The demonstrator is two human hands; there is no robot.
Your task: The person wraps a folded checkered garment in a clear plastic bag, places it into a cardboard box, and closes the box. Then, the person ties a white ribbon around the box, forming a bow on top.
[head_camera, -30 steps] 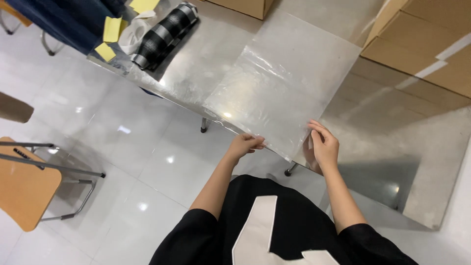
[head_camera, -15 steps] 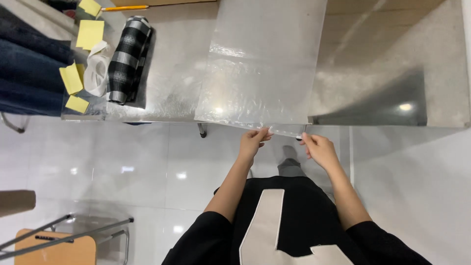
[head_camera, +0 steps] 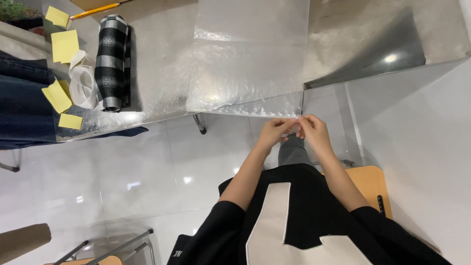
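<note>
We see a large clear plastic bag (head_camera: 248, 64) lying flat and empty on the shiny grey metal table (head_camera: 162, 59), its near edge hanging just over the table's front rim. Our left hand (head_camera: 274, 131) and right hand (head_camera: 314, 131) meet at the bag's near right corner, thumbs and forefingers pinched together on the thin film; the hands touch each other there. We judge the fingers are closed on the bag's edge, seemingly working at the mouth of it, though whether the two layers have parted we cannot tell.

As for progress, we judge the work is at an early stage: the bag is spread out but nothing lies inside it. The rolled black-and-white checked cloth (head_camera: 112, 59) rests well apart at the left of the table, untouched, beside a strip of white tape (head_camera: 82, 86), several yellow sticky notes (head_camera: 64, 45) and folded dark blue denim (head_camera: 22, 108)
</note>
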